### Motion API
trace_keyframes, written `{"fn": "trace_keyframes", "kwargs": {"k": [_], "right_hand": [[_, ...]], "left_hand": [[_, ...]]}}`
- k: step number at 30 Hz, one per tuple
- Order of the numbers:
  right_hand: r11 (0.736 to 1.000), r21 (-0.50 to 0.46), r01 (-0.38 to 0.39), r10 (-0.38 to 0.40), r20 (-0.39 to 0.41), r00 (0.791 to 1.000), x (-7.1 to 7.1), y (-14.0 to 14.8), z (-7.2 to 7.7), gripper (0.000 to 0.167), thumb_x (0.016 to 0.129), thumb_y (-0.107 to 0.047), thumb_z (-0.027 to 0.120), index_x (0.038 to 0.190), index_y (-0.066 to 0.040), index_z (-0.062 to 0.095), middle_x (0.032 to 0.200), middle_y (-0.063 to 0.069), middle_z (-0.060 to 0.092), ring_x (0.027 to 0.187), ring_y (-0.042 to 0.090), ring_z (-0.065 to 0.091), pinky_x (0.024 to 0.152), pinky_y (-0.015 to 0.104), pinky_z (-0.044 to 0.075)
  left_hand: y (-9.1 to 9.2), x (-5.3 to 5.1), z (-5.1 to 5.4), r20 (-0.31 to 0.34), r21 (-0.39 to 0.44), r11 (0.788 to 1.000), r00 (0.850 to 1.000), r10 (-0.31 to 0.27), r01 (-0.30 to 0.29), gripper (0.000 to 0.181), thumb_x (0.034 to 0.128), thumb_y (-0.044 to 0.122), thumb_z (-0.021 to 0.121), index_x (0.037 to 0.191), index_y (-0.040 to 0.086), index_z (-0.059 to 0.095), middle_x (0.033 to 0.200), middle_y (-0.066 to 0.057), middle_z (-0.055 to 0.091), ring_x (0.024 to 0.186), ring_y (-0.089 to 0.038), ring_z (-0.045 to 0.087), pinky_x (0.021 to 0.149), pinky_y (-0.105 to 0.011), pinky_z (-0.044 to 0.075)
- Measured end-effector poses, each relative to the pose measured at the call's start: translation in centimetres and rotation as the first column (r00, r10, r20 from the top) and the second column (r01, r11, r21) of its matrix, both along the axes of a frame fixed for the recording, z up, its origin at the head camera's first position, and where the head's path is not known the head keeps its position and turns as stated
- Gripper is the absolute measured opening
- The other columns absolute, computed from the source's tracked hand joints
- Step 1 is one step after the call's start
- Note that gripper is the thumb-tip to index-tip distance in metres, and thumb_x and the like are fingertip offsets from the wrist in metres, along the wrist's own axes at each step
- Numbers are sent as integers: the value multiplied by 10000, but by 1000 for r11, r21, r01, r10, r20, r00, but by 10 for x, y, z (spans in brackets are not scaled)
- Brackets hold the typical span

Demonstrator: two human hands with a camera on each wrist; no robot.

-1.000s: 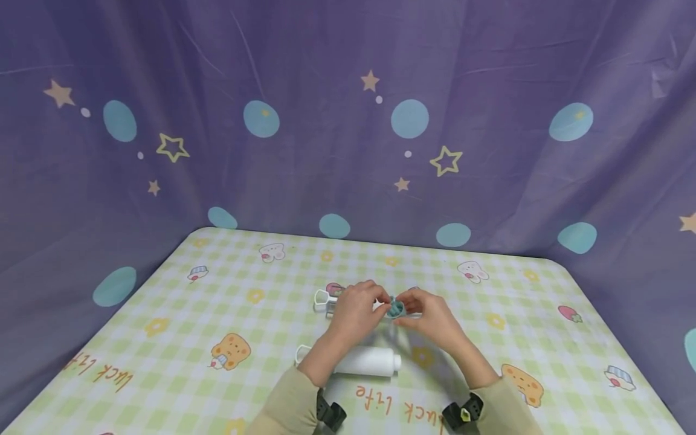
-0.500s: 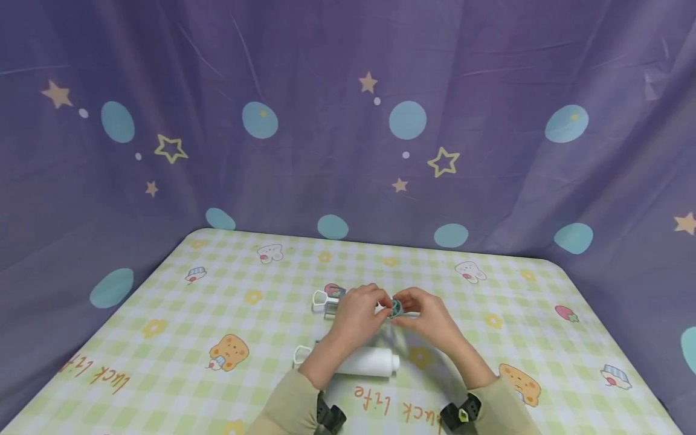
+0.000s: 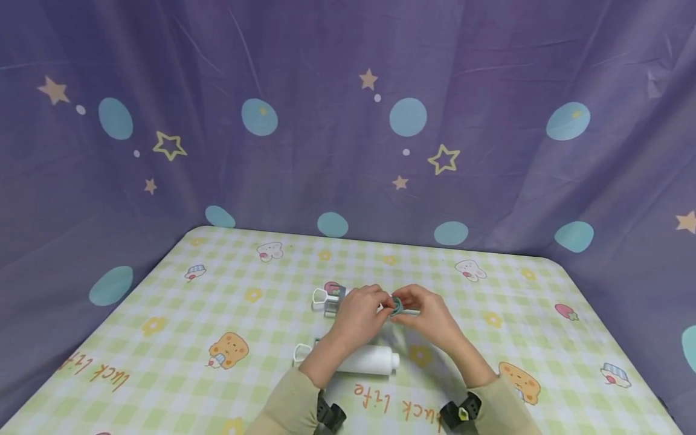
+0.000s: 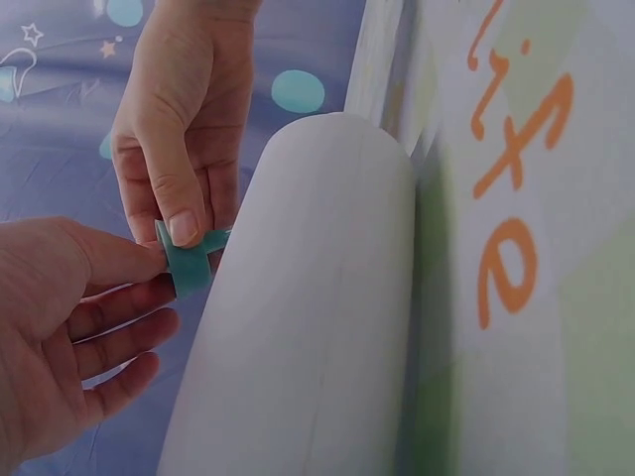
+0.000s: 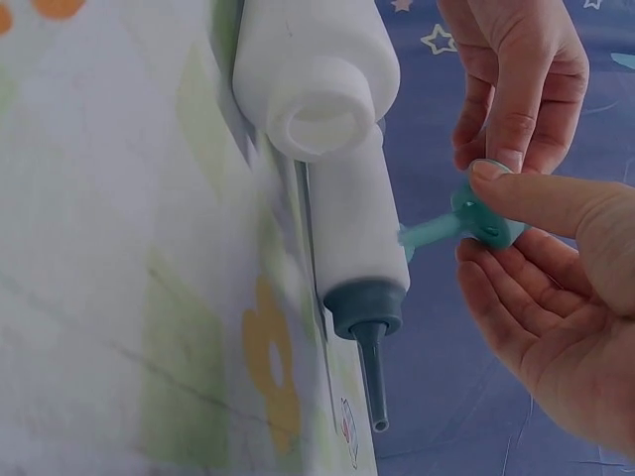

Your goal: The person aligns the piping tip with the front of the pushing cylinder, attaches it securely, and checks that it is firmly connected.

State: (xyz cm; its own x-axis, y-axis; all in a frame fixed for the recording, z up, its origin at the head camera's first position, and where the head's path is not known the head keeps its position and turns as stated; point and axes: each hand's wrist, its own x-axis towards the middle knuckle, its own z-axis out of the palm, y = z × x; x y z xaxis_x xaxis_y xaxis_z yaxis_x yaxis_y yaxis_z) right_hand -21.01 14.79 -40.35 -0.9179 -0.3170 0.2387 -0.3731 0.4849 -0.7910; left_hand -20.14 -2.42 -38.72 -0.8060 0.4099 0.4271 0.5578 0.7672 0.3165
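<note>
A small teal plastic piece (image 3: 397, 306), a round ring with a stem, is up between my two hands over the table. My left hand (image 3: 360, 312) pinches its ring from one side. From the other side, my right hand (image 3: 428, 312) grips the ring with thumb and fingertips. In the right wrist view the teal piece (image 5: 488, 220) points its stem toward the bottles. A white bottle (image 3: 367, 360) lies on its side below the left forearm, its neck uncapped. Behind it lies a second white bottle (image 5: 355, 213) with a dark teal nozzle cap (image 5: 367, 305), mostly covered by my hands in the head view.
White loop handles (image 3: 319, 297) with grey parts stick out left of the far bottle. Another white loop (image 3: 301, 354) shows by the near bottle. A checked cloth (image 3: 179, 362) covers the table; a purple curtain (image 3: 326, 181) stands behind it.
The teal piece has turned in my fingers, from showing its spoked inside to lying more edge-on. Both hands have stayed almost in place.
</note>
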Motion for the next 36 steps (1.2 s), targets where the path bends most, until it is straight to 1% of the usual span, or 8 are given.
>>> {"fn": "trace_keyframes", "kwargs": {"k": [6, 13, 18, 21, 24, 29, 32, 36], "right_hand": [[1000, 10, -6, 6, 14, 1000, 2, 0, 2, 374, 733, -219, 754, 1070, -173, 597, 1016, -23, 624, 921, 152, 616, 814, 369, 502], [999, 43, -23, 23, -14, 1000, 2, 7, -1, 355, 737, -175, 749, 1060, -143, 606, 986, -25, 637, 879, 137, 625, 798, 362, 503], [994, 78, -70, 72, -18, 997, 4, 14, -5, 374, 752, -175, 736, 1090, -84, 605, 998, 11, 643, 881, 157, 629, 799, 370, 501], [991, 88, -96, 97, -11, 995, 5, 19, -7, 383, 765, -185, 725, 1110, -77, 599, 1018, 15, 636, 896, 162, 625, 803, 357, 500], [988, 112, -101, 102, -1, 995, 7, 22, -8, 384, 763, -172, 725, 1113, -77, 597, 1024, 11, 634, 898, 161, 626, 798, 325, 503], [978, 169, -125, 126, 6, 992, 9, 26, -12, 395, 754, -171, 729, 1105, -42, 602, 1014, 28, 642, 880, 159, 630, 779, 270, 501], [972, 183, -149, 148, 18, 989, 10, 27, -12, 389, 751, -156, 729, 1096, -27, 605, 995, 24, 644, 868, 152, 628, 776, 267, 502], [966, 188, -176, 172, 38, 984, 12, 28, -12, 375, 753, -144, 724, 1087, -22, 606, 984, 21, 644, 867, 154, 626, 776, 277, 504]], "left_hand": [[0, 1, 1, 14, -15, 1000, 1000, -7, 7, 94, 823, 257, 659, 844, 184, 714, 808, 81, 623, 731, -69, 574, 694, -242, 440], [-4, 2, 5, 8, -11, 1000, 1000, -26, 26, 67, 811, 228, 675, 847, 177, 700, 810, 63, 627, 738, -100, 582, 696, -265, 445], [-12, 6, 6, 45, -127, 989, 997, -68, 73, 133, 794, 278, 689, 895, 192, 689, 833, 74, 624, 763, -87, 587, 693, -250, 444], [-15, 10, 4, 115, -219, 966, 987, -113, 136, 195, 789, 330, 686, 944, 212, 682, 879, 93, 625, 795, -64, 585, 707, -247, 447], [-18, 15, 2, 198, -274, 940, 968, -152, 203, 263, 778, 385, 685, 981, 219, 677, 924, 102, 625, 820, -54, 579, 728, -253, 445], [-22, 23, -2, 257, -340, 899, 947, -195, 277, 370, 725, 468, 701, 997, 219, 672, 911, 96, 618, 801, -45, 562, 719, -227, 434], [-24, 26, -5, 300, -355, 890, 937, -182, 286, 428, 707, 462, 715, 1054, 222, 648, 936, 87, 610, 816, -44, 548, 716, -228, 414], [-28, 28, -9, 360, -325, 902, 919, -160, 284, 474, 699, 402, 732, 1124, 227, 613, 969, 86, 604, 826, -41, 542, 713, -225, 417]]}}
